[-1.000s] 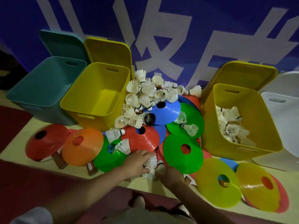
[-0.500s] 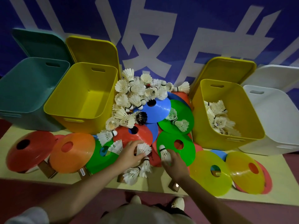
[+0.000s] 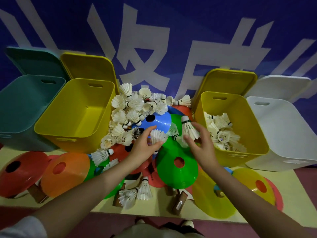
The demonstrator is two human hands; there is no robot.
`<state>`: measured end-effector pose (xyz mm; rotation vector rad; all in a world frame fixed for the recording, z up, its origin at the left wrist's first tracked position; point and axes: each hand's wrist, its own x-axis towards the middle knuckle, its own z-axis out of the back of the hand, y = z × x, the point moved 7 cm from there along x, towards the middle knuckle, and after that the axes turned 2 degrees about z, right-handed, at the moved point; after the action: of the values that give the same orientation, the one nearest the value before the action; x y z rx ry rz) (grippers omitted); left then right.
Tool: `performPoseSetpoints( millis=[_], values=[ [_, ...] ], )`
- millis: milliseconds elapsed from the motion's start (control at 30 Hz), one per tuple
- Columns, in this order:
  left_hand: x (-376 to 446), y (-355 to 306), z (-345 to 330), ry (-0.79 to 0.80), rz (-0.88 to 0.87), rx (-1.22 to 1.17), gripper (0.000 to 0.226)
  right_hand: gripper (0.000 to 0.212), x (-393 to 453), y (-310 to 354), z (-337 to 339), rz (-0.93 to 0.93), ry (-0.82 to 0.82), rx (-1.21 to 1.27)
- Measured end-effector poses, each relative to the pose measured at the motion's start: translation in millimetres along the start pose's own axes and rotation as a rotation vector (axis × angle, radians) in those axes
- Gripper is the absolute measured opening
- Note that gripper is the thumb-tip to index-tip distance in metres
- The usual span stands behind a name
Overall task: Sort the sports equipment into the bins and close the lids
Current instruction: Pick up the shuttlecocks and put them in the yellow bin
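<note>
My left hand [image 3: 143,146] grips a white shuttlecock [image 3: 157,136] by its feathers, above the heap of coloured cones. My right hand [image 3: 201,145] holds another shuttlecock [image 3: 188,128], cork end up, just left of the right yellow bin [image 3: 257,134], which contains several shuttlecocks [image 3: 223,133]. A pile of shuttlecocks [image 3: 135,107] lies behind a blue cone [image 3: 157,121]. Two more shuttlecocks [image 3: 137,191] lie on the mat near me. The left yellow bin [image 3: 56,124] holds nothing.
A teal bin [image 3: 20,103] stands far left and a white bin [image 3: 288,134] far right, all four with lids leaning on the blue wall behind. Red [image 3: 18,170], orange [image 3: 65,172], green [image 3: 178,165] and yellow [image 3: 211,196] cones lie across the mat.
Both hands rose from the mat's near edge, each carrying a shuttlecock, and moved up and right toward the right yellow bin. Two shuttlecocks stayed on the mat.
</note>
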<state>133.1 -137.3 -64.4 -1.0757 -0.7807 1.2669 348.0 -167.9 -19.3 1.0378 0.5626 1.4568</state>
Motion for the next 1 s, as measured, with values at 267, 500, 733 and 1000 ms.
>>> performPoseSetpoints(
  millis=[267,500,733,1000],
  values=[
    [46,-97,-98,0.027,-0.097,-0.005,0.053,0.04,63,-95,160,-0.125,-0.163,-0.294],
    [86,-137,-191,0.12,-0.161,0.125,0.063,0.045,69,-180,196,-0.125,0.123,-0.604],
    [138,-110,-246,0.31,-0.199,0.76,0.064,0.048,65,-188,196,-0.086,0.082,-0.557],
    [140,-82,-277,0.57,-0.348,1.512,0.064,0.046,65,-185,199,-0.016,0.034,-0.489]
  ],
)
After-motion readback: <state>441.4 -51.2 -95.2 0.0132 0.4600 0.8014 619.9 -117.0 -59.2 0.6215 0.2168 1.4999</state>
